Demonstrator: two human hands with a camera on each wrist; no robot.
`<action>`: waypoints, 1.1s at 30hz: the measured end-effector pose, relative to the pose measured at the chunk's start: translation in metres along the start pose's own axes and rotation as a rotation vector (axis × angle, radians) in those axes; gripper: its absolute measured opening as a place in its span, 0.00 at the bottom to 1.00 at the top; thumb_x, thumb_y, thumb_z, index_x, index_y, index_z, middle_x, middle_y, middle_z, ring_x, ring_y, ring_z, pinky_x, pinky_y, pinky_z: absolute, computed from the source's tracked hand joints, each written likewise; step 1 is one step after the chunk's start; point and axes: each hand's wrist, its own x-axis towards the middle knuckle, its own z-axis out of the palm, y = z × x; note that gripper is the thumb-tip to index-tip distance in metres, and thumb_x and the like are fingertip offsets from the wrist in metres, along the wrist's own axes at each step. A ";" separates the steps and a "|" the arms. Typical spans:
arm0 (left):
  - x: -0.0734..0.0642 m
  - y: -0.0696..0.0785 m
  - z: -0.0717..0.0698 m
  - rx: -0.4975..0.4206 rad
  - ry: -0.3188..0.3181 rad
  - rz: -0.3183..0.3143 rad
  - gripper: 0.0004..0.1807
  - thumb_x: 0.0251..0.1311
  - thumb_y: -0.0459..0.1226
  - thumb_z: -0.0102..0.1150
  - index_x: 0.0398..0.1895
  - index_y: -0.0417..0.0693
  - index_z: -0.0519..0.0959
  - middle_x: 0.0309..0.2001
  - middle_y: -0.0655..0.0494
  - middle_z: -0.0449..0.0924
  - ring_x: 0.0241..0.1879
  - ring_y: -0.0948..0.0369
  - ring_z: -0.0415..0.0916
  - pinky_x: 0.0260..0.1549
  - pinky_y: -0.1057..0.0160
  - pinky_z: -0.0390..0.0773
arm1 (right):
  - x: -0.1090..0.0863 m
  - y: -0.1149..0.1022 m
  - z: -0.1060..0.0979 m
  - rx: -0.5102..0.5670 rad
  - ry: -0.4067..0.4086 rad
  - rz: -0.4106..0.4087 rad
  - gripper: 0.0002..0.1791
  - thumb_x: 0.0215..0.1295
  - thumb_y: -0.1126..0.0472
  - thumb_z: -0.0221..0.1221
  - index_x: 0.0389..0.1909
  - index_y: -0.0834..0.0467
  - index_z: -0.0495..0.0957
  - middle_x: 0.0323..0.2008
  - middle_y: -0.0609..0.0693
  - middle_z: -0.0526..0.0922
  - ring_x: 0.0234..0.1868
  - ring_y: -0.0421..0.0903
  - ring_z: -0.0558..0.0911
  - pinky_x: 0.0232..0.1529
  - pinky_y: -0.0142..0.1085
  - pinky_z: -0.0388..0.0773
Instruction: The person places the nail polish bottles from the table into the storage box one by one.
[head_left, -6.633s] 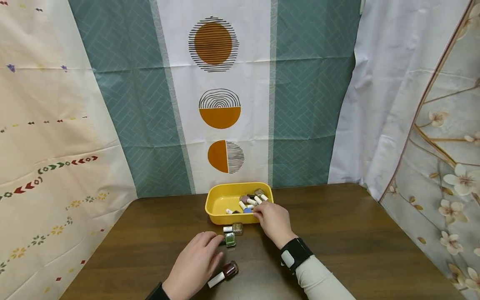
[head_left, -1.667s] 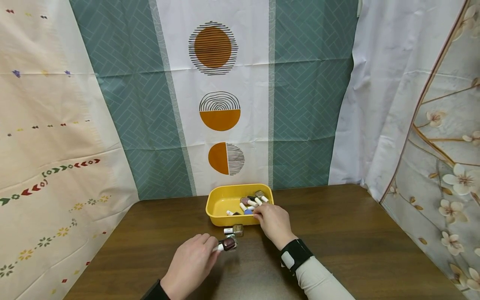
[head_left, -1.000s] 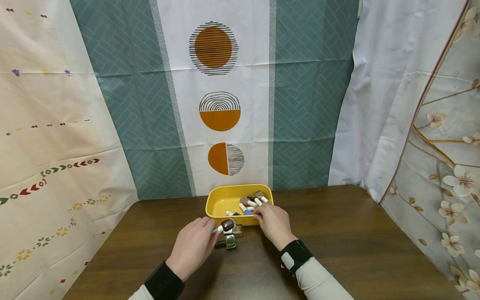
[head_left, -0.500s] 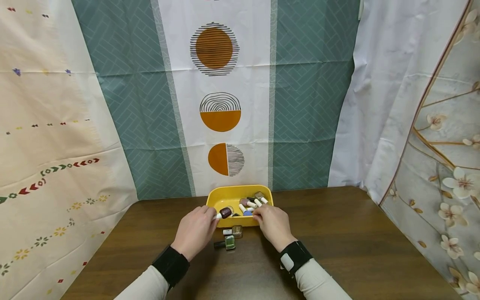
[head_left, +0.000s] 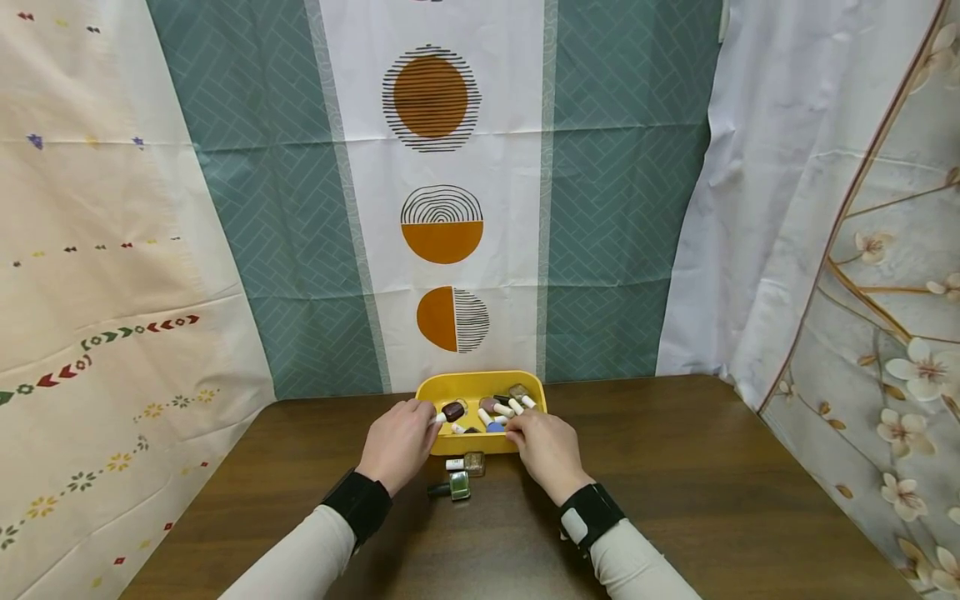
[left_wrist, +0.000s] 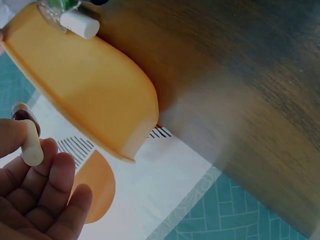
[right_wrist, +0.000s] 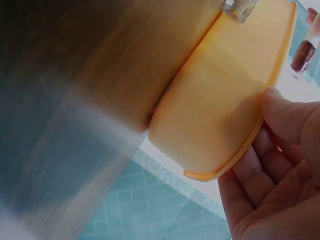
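My left hand (head_left: 397, 443) pinches the white cap of a dark maroon nail polish bottle (head_left: 453, 411), the glass end pointing right over the left part of a yellow plastic bin (head_left: 480, 444). In the left wrist view, thumb and fingers hold the cap (left_wrist: 33, 150), with the bottle above the bin's rim. My right hand (head_left: 551, 454) grips the bin's front right rim, thumb outside and fingers inside, as the right wrist view shows. Several nail polish bottles (head_left: 497, 423), mostly white-capped, lie in the bin's right half.
In front of the bin, a gold glitter nail polish (head_left: 474, 464) and a green, black-capped one (head_left: 460, 486) lie on the brown wooden table (head_left: 675, 500). A patterned curtain (head_left: 622, 208) hangs behind the table's far edge, and floral cloths flank both sides.
My left hand has taken the maroon nail polish from the table and carried it forward, past the green and glitter bottles, over the bin. The right hand has stayed on the rim.
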 end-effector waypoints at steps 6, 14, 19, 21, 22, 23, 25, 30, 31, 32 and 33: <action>0.009 -0.001 0.007 -0.010 -0.014 -0.003 0.11 0.69 0.40 0.78 0.39 0.44 0.84 0.31 0.54 0.78 0.32 0.55 0.74 0.37 0.56 0.84 | 0.000 0.001 0.001 -0.002 -0.002 0.001 0.03 0.69 0.58 0.76 0.40 0.51 0.93 0.40 0.44 0.90 0.41 0.49 0.89 0.44 0.48 0.87; 0.021 0.002 0.015 -0.001 -0.040 -0.016 0.11 0.70 0.40 0.77 0.39 0.45 0.84 0.30 0.55 0.78 0.32 0.56 0.75 0.37 0.56 0.85 | 0.000 0.002 0.002 0.001 0.003 0.001 0.03 0.69 0.58 0.76 0.39 0.51 0.93 0.40 0.45 0.91 0.42 0.49 0.89 0.45 0.48 0.87; 0.029 0.004 0.023 0.012 -0.033 -0.007 0.10 0.70 0.40 0.77 0.37 0.45 0.84 0.30 0.54 0.78 0.31 0.55 0.76 0.33 0.55 0.84 | -0.001 0.001 0.001 -0.003 0.008 -0.001 0.03 0.69 0.58 0.76 0.39 0.52 0.94 0.40 0.45 0.91 0.41 0.49 0.89 0.45 0.47 0.87; 0.032 0.005 0.026 0.019 -0.035 -0.007 0.10 0.70 0.39 0.77 0.36 0.45 0.84 0.29 0.54 0.78 0.31 0.55 0.76 0.33 0.55 0.84 | -0.001 0.001 0.000 -0.005 0.009 -0.004 0.03 0.69 0.58 0.76 0.39 0.52 0.94 0.40 0.45 0.91 0.41 0.49 0.89 0.45 0.47 0.87; 0.033 0.005 0.027 0.020 -0.041 -0.009 0.10 0.70 0.39 0.77 0.36 0.45 0.84 0.29 0.54 0.78 0.31 0.55 0.76 0.34 0.55 0.84 | -0.001 0.000 0.000 -0.005 0.008 -0.004 0.03 0.69 0.58 0.76 0.40 0.52 0.94 0.40 0.45 0.91 0.41 0.49 0.89 0.45 0.48 0.87; 0.033 0.005 0.029 0.023 -0.051 -0.014 0.10 0.70 0.39 0.76 0.36 0.45 0.84 0.30 0.53 0.78 0.31 0.55 0.77 0.34 0.55 0.84 | -0.001 0.000 0.000 -0.004 0.007 -0.005 0.03 0.69 0.58 0.76 0.40 0.52 0.94 0.40 0.45 0.91 0.41 0.49 0.89 0.45 0.48 0.87; 0.035 0.005 0.032 0.025 -0.070 -0.023 0.10 0.70 0.39 0.76 0.36 0.45 0.83 0.30 0.53 0.78 0.30 0.55 0.77 0.35 0.55 0.85 | 0.000 0.000 -0.001 -0.003 0.007 -0.007 0.03 0.69 0.58 0.76 0.40 0.52 0.94 0.40 0.45 0.91 0.41 0.50 0.89 0.45 0.48 0.87; 0.039 0.006 0.036 0.009 -0.113 -0.050 0.10 0.71 0.39 0.76 0.36 0.44 0.84 0.30 0.53 0.79 0.29 0.56 0.77 0.34 0.54 0.85 | 0.000 0.001 -0.001 -0.005 0.008 -0.011 0.03 0.69 0.58 0.76 0.40 0.52 0.93 0.40 0.44 0.91 0.41 0.49 0.89 0.45 0.47 0.87; 0.039 0.006 0.037 0.006 -0.123 -0.056 0.10 0.71 0.39 0.76 0.36 0.44 0.84 0.30 0.53 0.79 0.29 0.56 0.77 0.35 0.54 0.85 | 0.000 0.001 -0.001 -0.006 0.008 -0.010 0.03 0.69 0.58 0.76 0.40 0.51 0.93 0.40 0.45 0.91 0.41 0.49 0.89 0.45 0.47 0.87; 0.040 0.006 0.037 0.005 -0.130 -0.062 0.10 0.71 0.39 0.75 0.36 0.44 0.84 0.29 0.53 0.79 0.29 0.56 0.77 0.35 0.54 0.84 | 0.000 0.001 -0.001 -0.005 0.007 -0.009 0.03 0.69 0.58 0.76 0.40 0.51 0.93 0.40 0.45 0.91 0.42 0.49 0.89 0.45 0.47 0.87; 0.041 0.006 0.038 0.007 -0.139 -0.067 0.10 0.71 0.40 0.75 0.36 0.45 0.84 0.29 0.53 0.78 0.29 0.56 0.77 0.35 0.54 0.84 | -0.001 0.001 0.000 -0.004 0.005 -0.007 0.03 0.70 0.58 0.76 0.40 0.51 0.93 0.40 0.45 0.91 0.42 0.49 0.89 0.45 0.48 0.87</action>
